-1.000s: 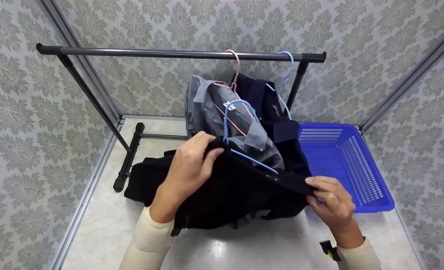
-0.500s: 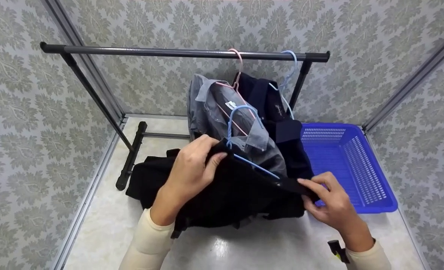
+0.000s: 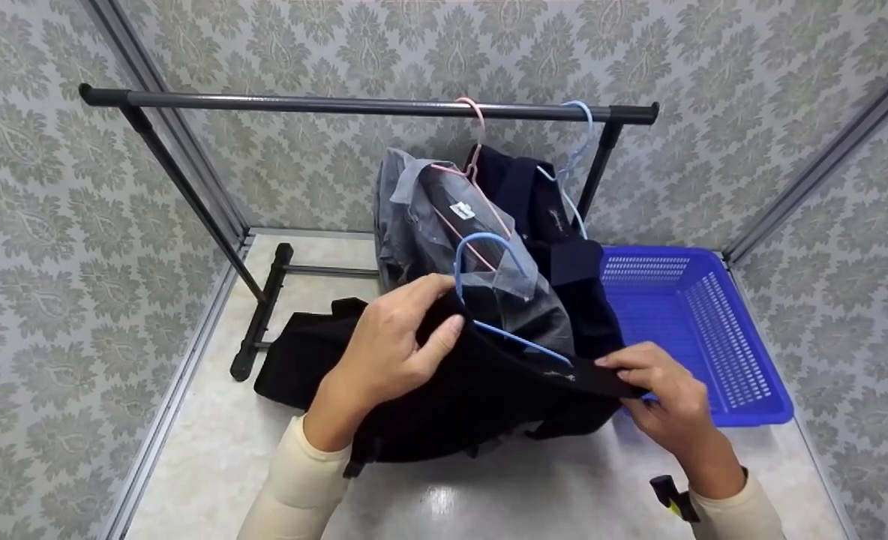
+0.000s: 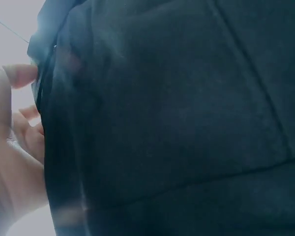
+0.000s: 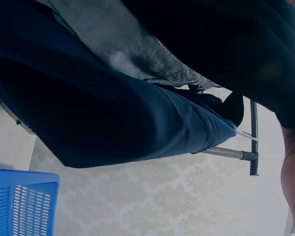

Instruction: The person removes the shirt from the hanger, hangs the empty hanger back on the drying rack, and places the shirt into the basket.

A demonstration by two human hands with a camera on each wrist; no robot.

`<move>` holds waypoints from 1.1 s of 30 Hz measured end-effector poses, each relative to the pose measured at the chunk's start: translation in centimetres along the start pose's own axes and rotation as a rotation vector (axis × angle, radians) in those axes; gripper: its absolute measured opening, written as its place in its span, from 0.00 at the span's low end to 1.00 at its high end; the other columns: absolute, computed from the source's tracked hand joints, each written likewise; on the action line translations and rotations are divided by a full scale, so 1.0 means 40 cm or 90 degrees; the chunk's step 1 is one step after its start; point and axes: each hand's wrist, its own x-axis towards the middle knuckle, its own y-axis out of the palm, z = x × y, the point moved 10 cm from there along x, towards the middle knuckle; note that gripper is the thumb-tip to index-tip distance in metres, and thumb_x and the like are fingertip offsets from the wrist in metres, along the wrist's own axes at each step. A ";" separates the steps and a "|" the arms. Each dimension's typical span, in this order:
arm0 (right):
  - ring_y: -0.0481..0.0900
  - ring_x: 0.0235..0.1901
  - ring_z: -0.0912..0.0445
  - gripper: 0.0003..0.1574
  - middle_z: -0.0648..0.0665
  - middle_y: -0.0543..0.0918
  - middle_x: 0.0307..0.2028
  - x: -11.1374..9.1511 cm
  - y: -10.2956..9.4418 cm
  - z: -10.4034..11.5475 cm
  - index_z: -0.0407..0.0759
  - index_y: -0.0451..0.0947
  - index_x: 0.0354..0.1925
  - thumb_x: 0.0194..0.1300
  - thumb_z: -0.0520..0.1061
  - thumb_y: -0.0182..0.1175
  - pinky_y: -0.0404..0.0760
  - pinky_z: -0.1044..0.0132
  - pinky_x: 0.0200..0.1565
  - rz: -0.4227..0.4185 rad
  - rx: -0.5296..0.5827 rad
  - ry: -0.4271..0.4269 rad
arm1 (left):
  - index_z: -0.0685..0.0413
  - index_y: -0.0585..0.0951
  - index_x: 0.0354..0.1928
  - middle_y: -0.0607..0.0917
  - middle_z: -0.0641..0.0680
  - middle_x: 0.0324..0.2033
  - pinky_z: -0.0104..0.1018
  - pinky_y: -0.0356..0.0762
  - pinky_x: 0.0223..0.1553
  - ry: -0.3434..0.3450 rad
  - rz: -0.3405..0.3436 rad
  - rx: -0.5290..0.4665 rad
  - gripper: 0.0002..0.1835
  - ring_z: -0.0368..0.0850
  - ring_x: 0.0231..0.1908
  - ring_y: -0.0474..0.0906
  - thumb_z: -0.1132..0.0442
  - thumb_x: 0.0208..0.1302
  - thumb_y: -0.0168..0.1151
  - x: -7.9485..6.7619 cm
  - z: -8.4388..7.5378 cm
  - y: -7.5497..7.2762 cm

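A black garment (image 3: 444,405) spreads between my two hands in the head view, with a collar-like edge stretched across the top. My left hand (image 3: 391,345) pinches that edge between thumb and fingers. At its other end my right hand (image 3: 665,397) pinches the fabric. A light-blue hanger (image 3: 523,337) sits inside the opening, its hook pointing up and hung on nothing; its lower parts are hidden by the cloth. Dark cloth (image 4: 172,108) fills most of the left wrist view, beside my left thumb. In the right wrist view the black garment (image 5: 226,44) hangs at the upper right.
Behind stands a black clothes rack (image 3: 301,103). On its bar hang a grey shirt (image 3: 414,202) on a pink hanger (image 3: 478,124) and a navy garment (image 3: 515,191) on a blue hanger (image 3: 583,131). A blue plastic basket (image 3: 744,337) is on the floor at right.
The loose blue hanger has sunk lower into the black garment's opening. My right hand has shifted its grip on the edge; my left hand has moved slightly right and down.
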 end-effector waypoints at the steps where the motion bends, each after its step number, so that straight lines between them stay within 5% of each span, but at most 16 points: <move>1: 0.82 0.29 0.41 0.15 0.29 0.83 0.28 0.003 0.002 0.004 0.27 0.70 0.23 0.57 0.33 0.66 0.81 0.60 0.38 -0.003 -0.011 -0.011 | 0.52 0.78 0.54 0.84 0.46 0.47 0.34 0.75 0.54 -0.006 0.004 0.001 0.18 0.37 0.49 0.79 0.52 0.67 0.56 0.002 0.001 0.000; 5: 0.81 0.27 0.41 0.14 0.29 0.82 0.27 0.014 0.008 0.014 0.27 0.71 0.24 0.58 0.32 0.65 0.81 0.58 0.37 -0.008 -0.030 -0.038 | 0.45 0.80 0.49 0.80 0.43 0.45 0.31 0.75 0.49 -0.039 -0.017 -0.014 0.13 0.34 0.46 0.77 0.50 0.67 0.57 0.017 0.002 -0.010; 11: 0.80 0.29 0.43 0.08 0.32 0.83 0.29 0.025 0.023 0.017 0.24 0.82 0.32 0.59 0.34 0.64 0.80 0.59 0.38 0.011 -0.057 -0.041 | 0.52 0.81 0.37 0.79 0.47 0.35 0.30 0.75 0.43 -0.058 -0.126 -0.064 0.05 0.35 0.38 0.76 0.61 0.64 0.58 0.041 -0.008 -0.036; 19: 0.78 0.26 0.43 0.09 0.33 0.83 0.26 0.016 0.023 0.027 0.27 0.82 0.25 0.57 0.34 0.66 0.79 0.60 0.35 0.013 -0.111 -0.062 | 0.55 0.81 0.31 0.80 0.48 0.28 0.31 0.74 0.33 -0.103 -0.216 -0.004 0.06 0.39 0.28 0.75 0.64 0.64 0.56 0.029 0.008 -0.058; 27: 0.77 0.23 0.44 0.12 0.35 0.83 0.25 -0.027 0.013 0.040 0.28 0.81 0.22 0.57 0.36 0.67 0.78 0.60 0.30 0.024 -0.224 -0.094 | 0.55 0.80 0.29 0.79 0.48 0.26 0.32 0.72 0.30 -0.135 -0.238 0.023 0.08 0.39 0.25 0.72 0.62 0.65 0.57 0.024 0.025 -0.075; 33: 0.78 0.25 0.44 0.14 0.34 0.82 0.26 -0.076 0.004 0.004 0.27 0.78 0.21 0.56 0.37 0.68 0.80 0.62 0.34 0.025 -0.199 -0.048 | 0.56 0.79 0.29 0.77 0.50 0.26 0.29 0.70 0.31 -0.121 -0.245 -0.023 0.08 0.39 0.27 0.71 0.63 0.66 0.56 0.024 0.025 -0.074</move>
